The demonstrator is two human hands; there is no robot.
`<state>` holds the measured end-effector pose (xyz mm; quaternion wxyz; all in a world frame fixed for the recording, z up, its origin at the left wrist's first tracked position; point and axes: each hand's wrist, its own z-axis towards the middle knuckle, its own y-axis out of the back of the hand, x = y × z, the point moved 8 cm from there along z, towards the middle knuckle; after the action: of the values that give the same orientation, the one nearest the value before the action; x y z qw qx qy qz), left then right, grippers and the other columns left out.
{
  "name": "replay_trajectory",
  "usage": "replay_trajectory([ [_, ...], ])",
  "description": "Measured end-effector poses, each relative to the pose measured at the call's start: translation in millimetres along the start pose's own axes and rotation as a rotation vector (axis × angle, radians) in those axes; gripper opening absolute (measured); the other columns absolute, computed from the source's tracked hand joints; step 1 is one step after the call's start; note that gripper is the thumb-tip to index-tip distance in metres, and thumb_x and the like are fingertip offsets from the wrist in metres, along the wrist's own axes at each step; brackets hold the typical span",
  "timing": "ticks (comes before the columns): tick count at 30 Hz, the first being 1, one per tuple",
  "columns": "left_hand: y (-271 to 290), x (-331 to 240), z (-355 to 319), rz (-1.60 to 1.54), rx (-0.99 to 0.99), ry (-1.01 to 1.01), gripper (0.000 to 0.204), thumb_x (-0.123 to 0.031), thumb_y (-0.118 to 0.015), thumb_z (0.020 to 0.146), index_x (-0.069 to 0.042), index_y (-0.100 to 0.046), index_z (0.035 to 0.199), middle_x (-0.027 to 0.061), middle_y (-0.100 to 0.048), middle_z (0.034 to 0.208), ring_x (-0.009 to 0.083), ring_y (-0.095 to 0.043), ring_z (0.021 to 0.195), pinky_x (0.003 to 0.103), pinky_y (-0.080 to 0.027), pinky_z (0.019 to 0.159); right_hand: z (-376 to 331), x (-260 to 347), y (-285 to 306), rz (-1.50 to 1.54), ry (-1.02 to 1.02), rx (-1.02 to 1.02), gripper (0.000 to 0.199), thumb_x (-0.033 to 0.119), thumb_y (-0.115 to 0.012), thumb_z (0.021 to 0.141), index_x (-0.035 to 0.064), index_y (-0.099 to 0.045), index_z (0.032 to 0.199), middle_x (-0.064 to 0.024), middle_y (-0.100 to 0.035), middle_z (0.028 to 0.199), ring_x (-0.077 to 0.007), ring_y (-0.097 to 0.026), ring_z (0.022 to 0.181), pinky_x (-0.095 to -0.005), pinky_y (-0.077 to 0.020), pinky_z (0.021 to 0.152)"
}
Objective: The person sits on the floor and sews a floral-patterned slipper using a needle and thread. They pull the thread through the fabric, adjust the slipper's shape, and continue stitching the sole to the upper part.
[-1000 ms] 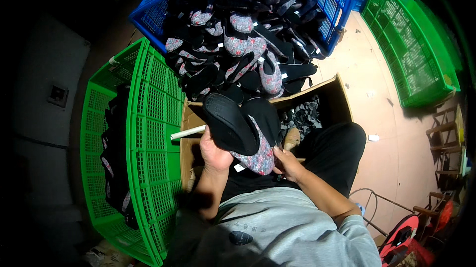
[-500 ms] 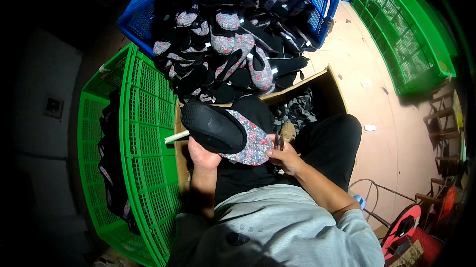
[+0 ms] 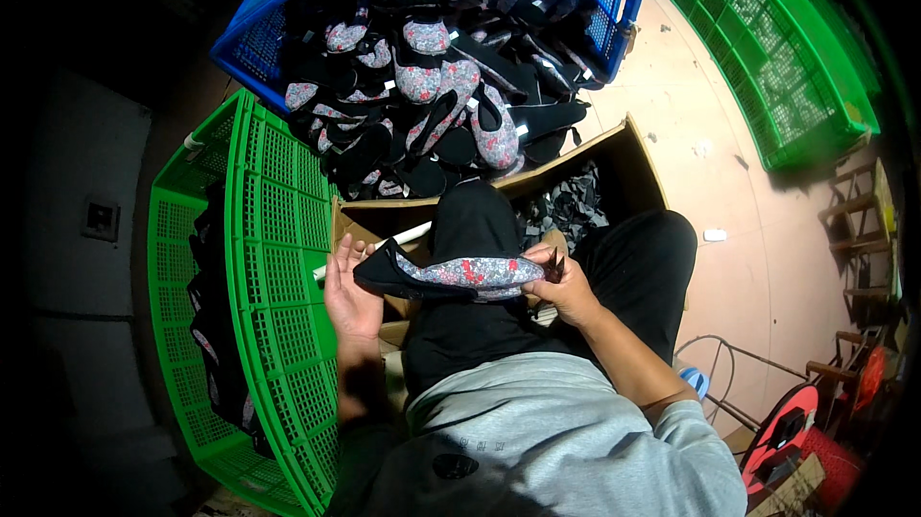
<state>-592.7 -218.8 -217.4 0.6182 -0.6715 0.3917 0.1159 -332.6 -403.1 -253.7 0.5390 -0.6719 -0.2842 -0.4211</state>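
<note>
A black cloth shoe [image 3: 470, 273] with a grey and red flowered upper is held over my lap, turned on its side. My right hand [image 3: 566, 289] grips its flowered toe end. A dark, narrow tool [image 3: 554, 266] also pokes up from those fingers; its kind is hard to make out. Beside the black heel end, my left hand [image 3: 351, 292] is open, palm up, with its fingers stretched. Behind the shoe, a pale rod [image 3: 414, 234] slants over the cardboard box.
Similar shoes are heaped in a blue basket [image 3: 614, 9] ahead. At the left stands a green basket [image 3: 278, 239] with dark shoes. The cardboard box [image 3: 641, 157] by my knees holds dark scraps [image 3: 571, 205]. Another green basket [image 3: 767, 57] and a wooden rack [image 3: 859, 239] are at the right.
The shoe has turned from showing its black sole to lying side-on. My left hand has let go of it and moved left, opening. My right hand keeps its hold.
</note>
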Motion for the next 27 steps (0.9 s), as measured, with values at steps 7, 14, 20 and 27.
replay_trajectory([
  [7, -59, -33, -29, 1.108, -0.014, -0.548, 0.029, -0.012, -0.053, 0.095, 0.004, -0.058, 0.119, 0.0113, -0.061, 0.11, 0.0226, -0.058, 0.106, 0.035, -0.043, 0.099, 0, 6, -3, -0.057, 0.067, 0.019, 0.031, -0.004, -0.071, 0.079, 0.0028, -0.059, 0.108, -0.003, -0.054, 0.107, -0.0107, -0.055, 0.099, -0.0248, -0.0442, 0.088],
  [14, -173, 13, -79, 1.704, 0.611, -0.991, 0.025, -0.005, -0.074, 0.068, -0.003, -0.068, 0.093, 0.0105, -0.062, 0.096, 0.0333, -0.059, 0.096, 0.043, -0.046, 0.086, -3, -24, 15, 0.086, -0.253, -0.265, 0.024, 0.015, -0.066, 0.087, 0.0095, -0.058, 0.109, 0.0051, -0.054, 0.078, -0.0044, -0.048, 0.061, -0.0201, -0.0387, 0.054],
  [20, -167, 48, -77, 1.826, 0.744, -0.663, 0.04, -0.01, -0.078, 0.067, -0.005, -0.067, 0.105, 0.0113, -0.06, 0.107, 0.0313, -0.055, 0.11, 0.046, -0.038, 0.1, -7, -22, 11, 0.201, -0.394, -0.418, 0.015, 0.021, -0.058, 0.09, 0.012, -0.059, 0.102, 0.005, -0.052, 0.073, -0.0033, -0.043, 0.054, -0.0189, -0.0351, 0.047],
  [27, -162, 64, -69, 1.953, 0.835, -0.888, 0.039, -0.008, -0.067, 0.074, -0.01, -0.065, 0.112, 0.0081, -0.061, 0.113, 0.0277, -0.055, 0.113, 0.051, -0.034, 0.104, -1, -27, 12, 0.299, -0.475, -0.312, 0.012, 0.022, -0.055, 0.091, 0.0106, -0.055, 0.086, 0.0021, -0.046, 0.06, -0.0066, -0.037, 0.043, -0.0207, -0.0275, 0.04],
])
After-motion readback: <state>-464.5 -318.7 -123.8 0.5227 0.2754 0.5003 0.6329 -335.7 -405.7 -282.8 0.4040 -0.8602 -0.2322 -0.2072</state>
